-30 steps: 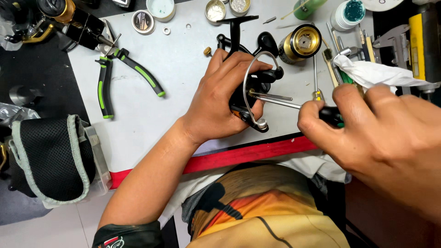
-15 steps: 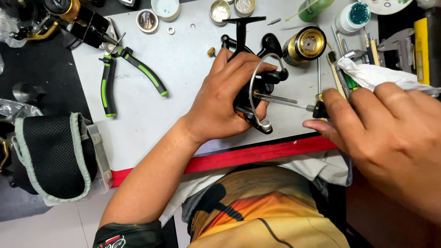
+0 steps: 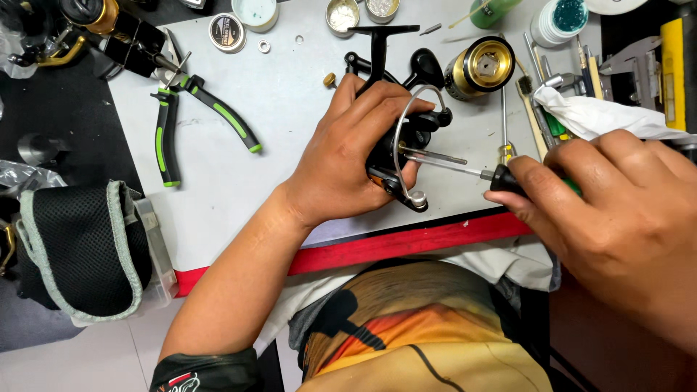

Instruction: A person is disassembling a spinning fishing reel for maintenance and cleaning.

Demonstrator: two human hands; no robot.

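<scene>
Near the table's front edge, the left hand clasps the black reel body. The right hand, grip closed on a screwdriver, lies to its right. The shaft runs level, tip leftward into the reel.

The fishing reel in the left hand is glossy black with a bright wire bail. The screwdriver in the right hand has a polished metal shaft and matt black grip. The worktop is smooth matt white. Near its far edge, a spool shines gold; the pliers have rubbery black-and-green handles. At the right edge lies soft white cloth.
</scene>
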